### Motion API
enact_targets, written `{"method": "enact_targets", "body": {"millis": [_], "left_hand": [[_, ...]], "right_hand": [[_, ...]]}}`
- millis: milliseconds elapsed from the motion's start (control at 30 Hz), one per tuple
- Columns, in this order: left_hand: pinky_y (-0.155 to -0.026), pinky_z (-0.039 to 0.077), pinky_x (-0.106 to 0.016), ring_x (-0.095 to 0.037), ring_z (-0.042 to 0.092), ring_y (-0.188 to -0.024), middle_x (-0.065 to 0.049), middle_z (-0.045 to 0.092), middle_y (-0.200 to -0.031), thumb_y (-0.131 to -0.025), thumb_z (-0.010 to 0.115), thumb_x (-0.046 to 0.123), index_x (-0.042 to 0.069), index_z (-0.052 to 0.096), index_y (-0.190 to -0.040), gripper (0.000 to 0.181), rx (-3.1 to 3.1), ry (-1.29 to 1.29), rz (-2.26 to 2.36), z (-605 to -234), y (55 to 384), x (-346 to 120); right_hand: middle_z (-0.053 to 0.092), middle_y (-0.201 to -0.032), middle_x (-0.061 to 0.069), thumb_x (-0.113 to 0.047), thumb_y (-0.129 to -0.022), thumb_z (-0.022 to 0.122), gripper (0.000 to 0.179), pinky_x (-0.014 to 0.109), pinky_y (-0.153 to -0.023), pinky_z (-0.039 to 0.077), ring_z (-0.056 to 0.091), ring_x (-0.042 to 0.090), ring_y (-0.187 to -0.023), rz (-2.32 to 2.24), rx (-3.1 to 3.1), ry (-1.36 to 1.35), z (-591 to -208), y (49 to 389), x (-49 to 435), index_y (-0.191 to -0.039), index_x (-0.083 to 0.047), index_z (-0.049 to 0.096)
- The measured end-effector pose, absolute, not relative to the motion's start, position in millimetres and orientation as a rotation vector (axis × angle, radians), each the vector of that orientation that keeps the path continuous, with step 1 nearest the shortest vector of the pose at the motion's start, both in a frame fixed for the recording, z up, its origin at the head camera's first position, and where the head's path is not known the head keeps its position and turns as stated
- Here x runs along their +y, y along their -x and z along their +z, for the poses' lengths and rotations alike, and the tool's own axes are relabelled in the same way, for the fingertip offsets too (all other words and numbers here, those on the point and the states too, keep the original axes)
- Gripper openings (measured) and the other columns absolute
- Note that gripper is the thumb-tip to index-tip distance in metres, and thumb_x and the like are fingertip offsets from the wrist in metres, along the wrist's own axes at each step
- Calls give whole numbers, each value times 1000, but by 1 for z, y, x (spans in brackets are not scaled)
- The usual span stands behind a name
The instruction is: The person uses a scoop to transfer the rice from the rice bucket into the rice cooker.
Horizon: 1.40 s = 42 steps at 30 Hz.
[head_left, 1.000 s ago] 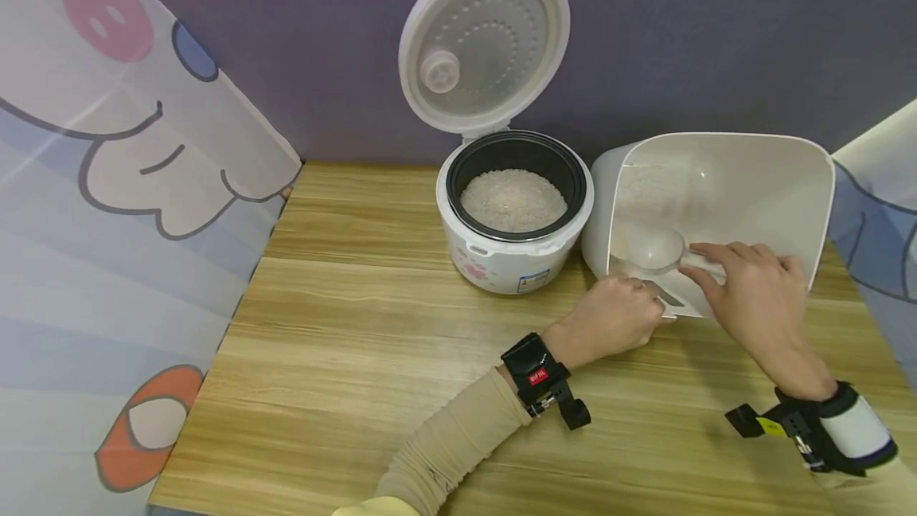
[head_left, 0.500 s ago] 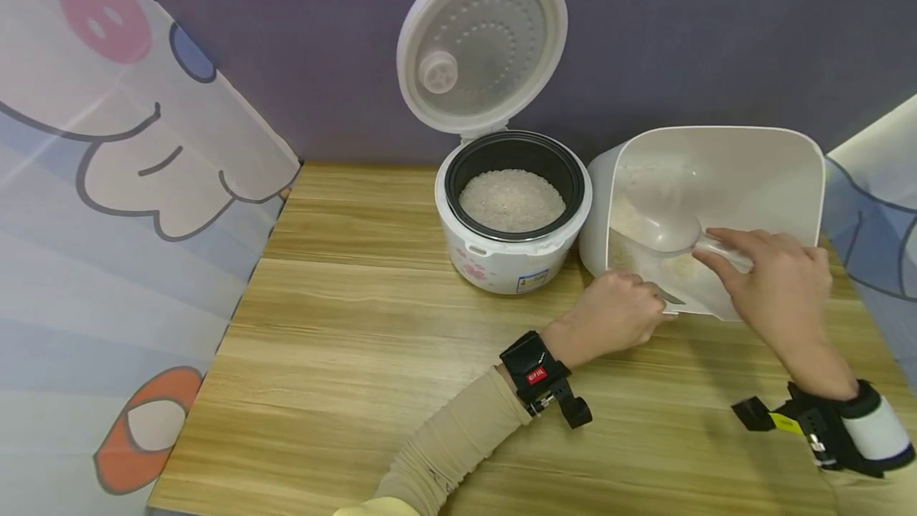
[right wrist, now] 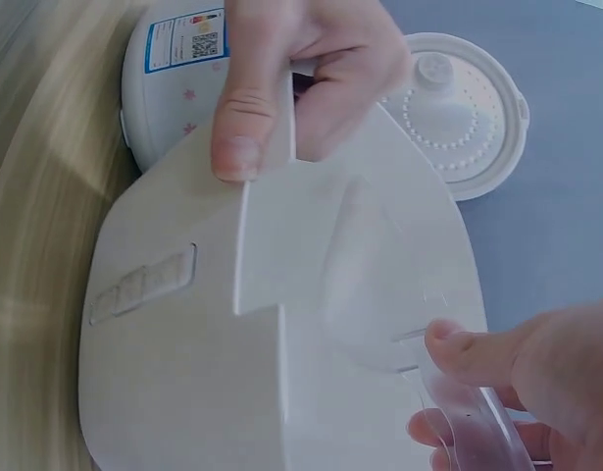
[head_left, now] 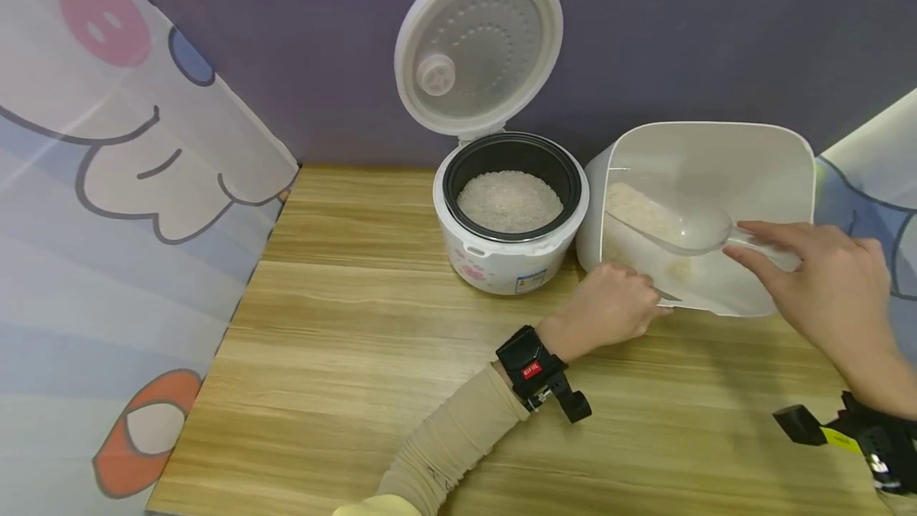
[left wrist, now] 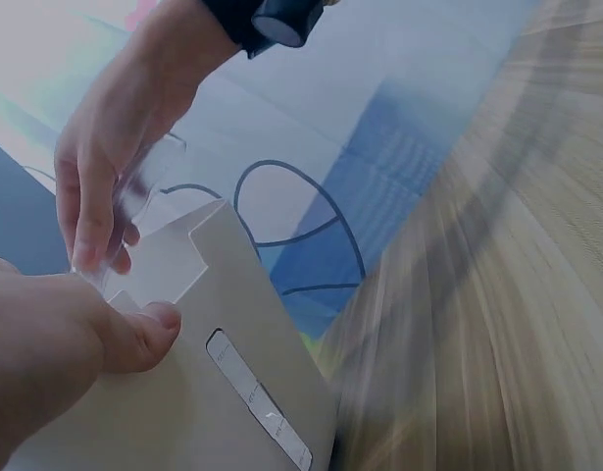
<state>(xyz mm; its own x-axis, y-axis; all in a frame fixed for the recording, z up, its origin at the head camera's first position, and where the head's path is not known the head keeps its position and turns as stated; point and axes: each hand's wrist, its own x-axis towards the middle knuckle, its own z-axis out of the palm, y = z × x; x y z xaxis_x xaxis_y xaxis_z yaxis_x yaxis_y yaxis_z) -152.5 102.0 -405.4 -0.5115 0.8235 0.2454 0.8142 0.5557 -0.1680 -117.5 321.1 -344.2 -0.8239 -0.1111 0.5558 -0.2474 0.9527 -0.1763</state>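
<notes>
A clear plastic scoop (head_left: 705, 231) is in my right hand (head_left: 834, 285), its handle pinched between thumb and fingers. Its bowl lies inside the mouth of a white rice bin (head_left: 752, 158), tipped on its side towards me. White rice (head_left: 637, 209) shows at the scoop's left end. My left hand (head_left: 616, 305) grips the bin's near rim at the left corner. In the right wrist view, the left thumb (right wrist: 237, 157) presses the outside of the bin wall. The left wrist view shows the scoop's handle (left wrist: 149, 182) in the right hand, beyond the bin's edge.
A white rice cooker (head_left: 473, 261) stands left of the bin, close against it, its lid (head_left: 480, 46) raised. Rice (head_left: 510, 201) lies in its black inner pot (head_left: 519, 146). A dark wall rises behind the wooden table (head_left: 344, 357); a printed cloth (head_left: 93, 261) hangs at left.
My right hand has drawn the scoop to the right and slightly up, bringing more of it into sight with rice. The bin's mouth has shifted slightly left; the left hand keeps its grip.
</notes>
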Motion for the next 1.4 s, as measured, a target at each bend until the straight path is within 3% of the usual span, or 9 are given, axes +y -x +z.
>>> {"method": "enact_targets", "body": {"millis": [100, 400, 500, 600, 733, 833, 967, 1167, 1400], "left_hand": [[-55, 36, -15, -1, 42, -61, 17, 52, -69, -108, 46, 48, 27, 50, -67, 46, -2511, 1360, 42, -404, 153, 102], [-53, 34, -15, -1, 38, -59, 16, 46, -66, -108, 46, 49, 26, 42, -65, 49, -2550, 1375, -3, -398, 154, 102], [-55, 37, -14, 0, 39, -59, 16, 46, -65, -108, 47, 49, 26, 42, -65, 49, -2545, 1378, -14, -395, 155, 101], [-57, 40, -15, 0, 40, -58, 16, 46, -64, -107, 48, 50, 25, 42, -64, 50, -2536, 1382, -19, -393, 155, 100], [-60, 44, -16, 0, 41, -59, 16, 45, -64, -107, 49, 50, 25, 41, -63, 51, -2530, 1385, -32, -392, 156, 100], [-60, 43, -16, 0, 41, -59, 16, 46, -65, -107, 49, 50, 25, 41, -63, 51, -2535, 1395, -45, -391, 157, 100], [-58, 41, -15, 0, 41, -59, 16, 48, -65, -106, 50, 51, 26, 48, -65, 48, -2563, 1394, -64, -387, 159, 98], [-59, 43, -17, 0, 44, -60, 17, 49, -66, -105, 51, 53, 27, 53, -66, 47, -2581, 1393, -83, -384, 159, 97], [-60, 44, -18, 1, 45, -59, 17, 46, -64, -105, 49, 56, 28, 47, -64, 50, -2571, 1379, -66, -384, 160, 100]], "right_hand": [[73, -98, 28, -85, -88, 36, 97, 37, -64, 27, 62, 51, -74, 321, -2507, -286, -338, 116, 324, -111, 1, 77], [70, -102, 34, -65, -96, 57, 74, 23, -73, 29, 59, 58, -90, 414, -2484, -299, -321, 114, 335, -113, 5, 74], [77, -111, -12, -50, -96, 69, 57, 14, -83, 26, 68, 14, -102, 504, -2472, -303, -317, 115, 336, -114, 4, 74], [51, -108, -54, -31, -92, 80, 42, 7, -88, 21, 44, -23, -104, 577, -2473, -306, -311, 118, 336, -115, 3, 74], [77, -108, -11, -28, -93, 78, 41, 16, -100, 31, 63, 13, -101, 533, -2522, -312, -298, 121, 329, -117, 5, 73], [69, -105, 36, -33, -94, 76, 43, 34, -94, 38, 58, 54, -96, 425, -2562, -324, -286, 125, 318, -116, 4, 74], [73, -97, 29, -45, -95, 72, 49, 45, -75, 32, 61, 50, -89, 293, -2563, -389, -272, 137, 301, -115, -1, 76], [73, -94, 26, -80, -97, 32, 91, 55, -75, 30, 57, 46, -79, 211, -2420, -575, -266, 159, 275, -112, -2, 77], [72, -102, 28, -63, -102, 47, 69, 62, -83, 31, 55, 48, -85, 161, -2332, -655, -264, 179, 255, -116, -2, 75]]}}
